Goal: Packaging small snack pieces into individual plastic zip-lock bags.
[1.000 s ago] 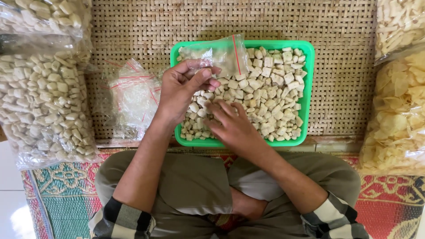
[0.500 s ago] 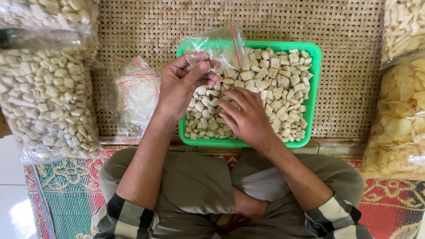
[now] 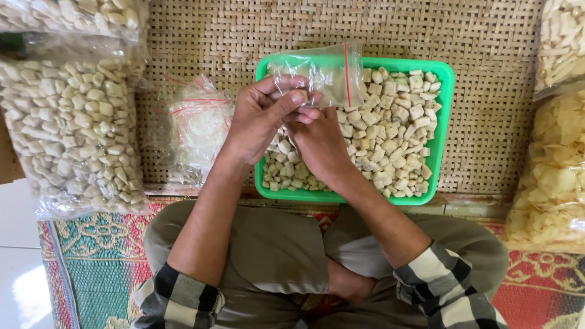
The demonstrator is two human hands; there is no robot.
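— Since the frame half a second ago, both hands are come together over the green tray (image 3: 443, 122); the right hand (image 3: 320, 143) is lifted from the pieces and now meets the left hand (image 3: 262, 119) at the mouth of the small clear bag (image 3: 323, 76).

— Where is this bag now?

— It sits above the tray's corner at 10 o'clock, and it fans out toward 1 o'clock from the hands. The left fingers (image 3: 289, 97) pinch its edge, thumb against forefinger. The right fingers are curled at the same edge; I cannot tell if they grip it.

— How will it handle?

— I judge it very light, thin and limp, also a little slippery. Best is to hold it at the mouth, near the red strip. The pale cubes (image 3: 390, 134) look dry and brittle.

— And around?

— Spare bags (image 3: 195, 125) lie at 9 o'clock, and a big filled sack (image 3: 73, 134) beyond, on the woven mat (image 3: 201, 36).
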